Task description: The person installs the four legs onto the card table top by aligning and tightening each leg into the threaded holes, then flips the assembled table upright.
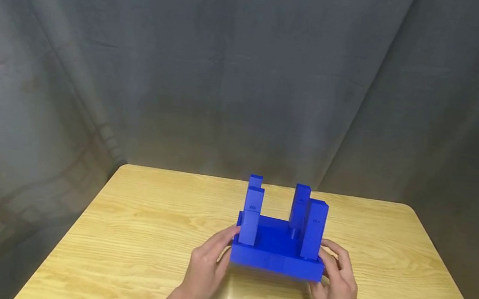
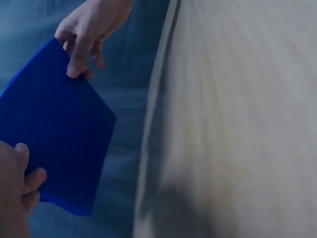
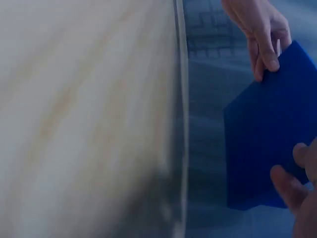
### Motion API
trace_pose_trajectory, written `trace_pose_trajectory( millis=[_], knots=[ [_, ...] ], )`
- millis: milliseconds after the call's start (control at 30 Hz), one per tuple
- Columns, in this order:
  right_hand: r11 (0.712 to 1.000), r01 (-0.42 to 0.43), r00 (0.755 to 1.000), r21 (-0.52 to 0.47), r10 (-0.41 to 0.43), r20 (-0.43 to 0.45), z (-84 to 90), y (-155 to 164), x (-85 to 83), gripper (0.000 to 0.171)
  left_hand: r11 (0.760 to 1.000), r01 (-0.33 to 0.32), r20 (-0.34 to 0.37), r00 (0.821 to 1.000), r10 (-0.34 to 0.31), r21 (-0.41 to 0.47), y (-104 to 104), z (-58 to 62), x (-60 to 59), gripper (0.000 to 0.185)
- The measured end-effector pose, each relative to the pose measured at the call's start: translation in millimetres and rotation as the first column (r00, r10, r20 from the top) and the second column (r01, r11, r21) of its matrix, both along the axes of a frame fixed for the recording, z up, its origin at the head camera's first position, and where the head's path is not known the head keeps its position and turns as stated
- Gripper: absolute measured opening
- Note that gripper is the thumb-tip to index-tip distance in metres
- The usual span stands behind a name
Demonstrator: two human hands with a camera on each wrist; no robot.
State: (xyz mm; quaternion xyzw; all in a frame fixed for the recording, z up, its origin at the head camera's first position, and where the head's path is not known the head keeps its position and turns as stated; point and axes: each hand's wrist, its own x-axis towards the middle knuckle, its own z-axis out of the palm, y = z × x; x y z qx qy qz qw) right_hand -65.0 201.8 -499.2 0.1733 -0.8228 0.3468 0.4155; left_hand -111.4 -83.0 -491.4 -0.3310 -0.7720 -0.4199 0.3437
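Observation:
A blue square block-like base [image 1: 275,262] with four upright rectangular posts is held above the table by both hands. Small dark markings, too fine to read, show on some posts, such as the near right post [image 1: 313,231]. My left hand [image 1: 205,265] grips the base's left side; my right hand [image 1: 339,286] grips its right side. From below, the left wrist view shows the flat blue underside [image 2: 59,119], thumbs lying against it near opposite edges. The right wrist view also shows this underside [image 3: 267,124]. Some fingertips are hidden behind the base.
Beneath the hands is a light wood-grain table [image 1: 145,222] with rounded far corners. Grey curtains [image 1: 240,70] hang behind and at both sides of it. A bright light reflection lies on the tabletop near the front.

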Motion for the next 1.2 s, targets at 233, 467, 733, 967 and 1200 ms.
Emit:
trace_pose_trajectory(
  millis=[233,467,733,967,1200],
  knots=[
    [0.994,-0.113,0.991,0.017,0.114,-0.077,12.6,4,-5.0,0.064,0.993,-0.090,-0.038,0.995,0.087,-0.072,-3,13.6,-0.4,0.037],
    [0.965,-0.230,0.967,-0.127,0.211,-0.145,11.5,-3,-5.1,0.081,0.998,0.031,0.170,0.985,-0.023,-0.046,-7,12.0,2.5,0.041],
    [0.947,-0.249,0.969,-0.202,0.244,-0.046,19.4,1,-10.3,0.075,0.992,0.023,0.341,0.938,-0.065,0.126,2,20.9,-2.1,0.066],
    [0.860,-0.187,0.943,-0.474,0.292,0.159,32.4,-2,-13.5,0.068,0.966,-0.054,0.526,0.846,-0.090,0.252,11,43.0,-11.2,0.066],
    [0.772,0.065,0.836,-0.632,0.303,0.457,41.3,-5,-32.7,0.046,0.952,-0.150,0.690,0.719,-0.079,0.266,12,40.8,-33.9,0.056]
  ],
)
